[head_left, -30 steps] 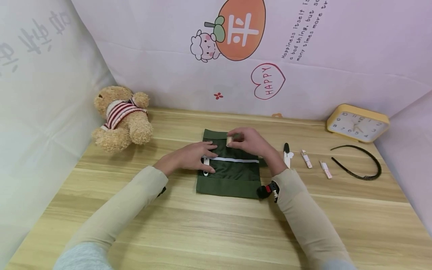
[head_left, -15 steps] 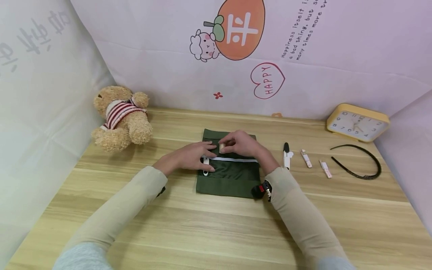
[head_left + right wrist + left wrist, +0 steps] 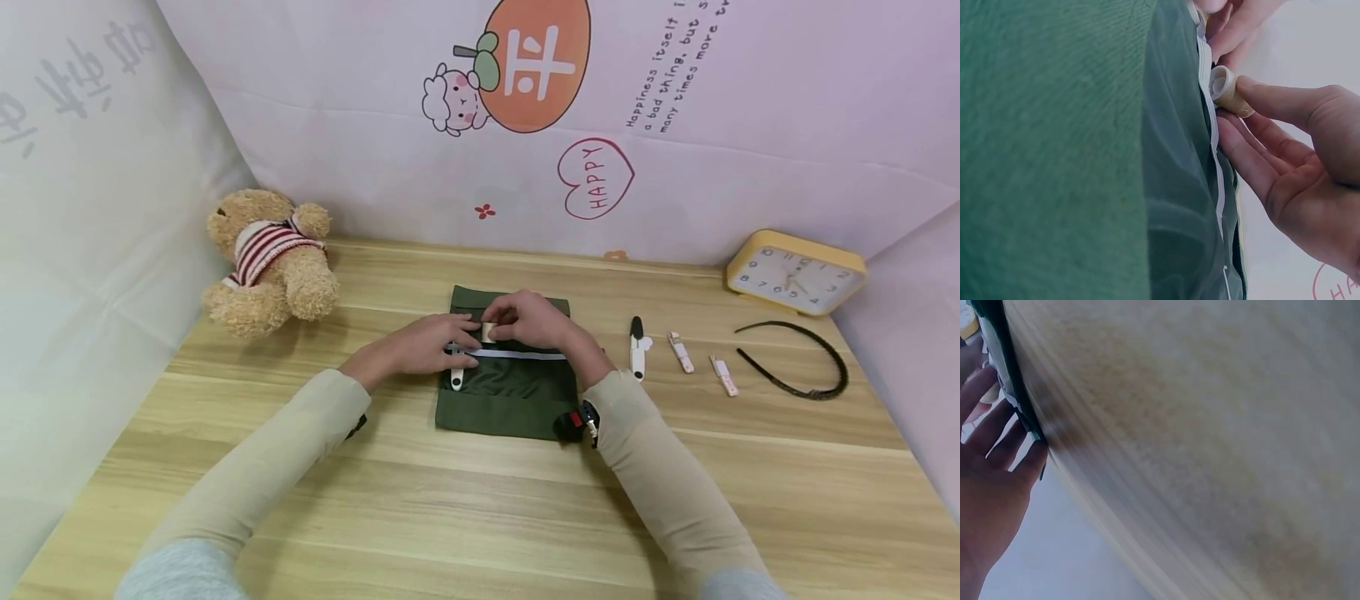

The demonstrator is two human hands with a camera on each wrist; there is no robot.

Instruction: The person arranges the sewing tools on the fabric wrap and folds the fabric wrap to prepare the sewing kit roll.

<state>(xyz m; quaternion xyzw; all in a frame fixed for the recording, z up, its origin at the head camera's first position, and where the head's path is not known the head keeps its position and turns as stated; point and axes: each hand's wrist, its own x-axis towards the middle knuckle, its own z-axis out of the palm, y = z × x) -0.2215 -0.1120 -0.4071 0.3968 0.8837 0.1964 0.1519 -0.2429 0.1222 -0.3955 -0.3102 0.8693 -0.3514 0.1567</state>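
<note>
A dark green cloth organiser (image 3: 506, 417) lies unfolded on the table, with a white elastic band (image 3: 517, 355) across its middle. My right hand (image 3: 528, 321) pinches a small cream spool (image 3: 1230, 92) with a hollow core between thumb and fingers. In the right wrist view the spool's white rim is right at the elastic band. My left hand (image 3: 429, 346) rests its spread fingers on the organiser's left part, over a white-handled tool (image 3: 457, 377) tucked under the band and partly hidden. In the left wrist view the left thumb (image 3: 1035, 459) touches the cloth edge.
Right of the organiser lie a white tool with a black tip (image 3: 637, 350), two small pale pink-and-white items (image 3: 680, 352) and a black headband (image 3: 840, 367). A yellow clock (image 3: 797, 273) stands at the back right. A teddy bear (image 3: 273, 262) sits at the back left, against the cloth wall.
My right hand has moved left and slightly nearer with the spool, from the organiser's far middle to the band beside my left hand. The left hand has stayed nearly still.
</note>
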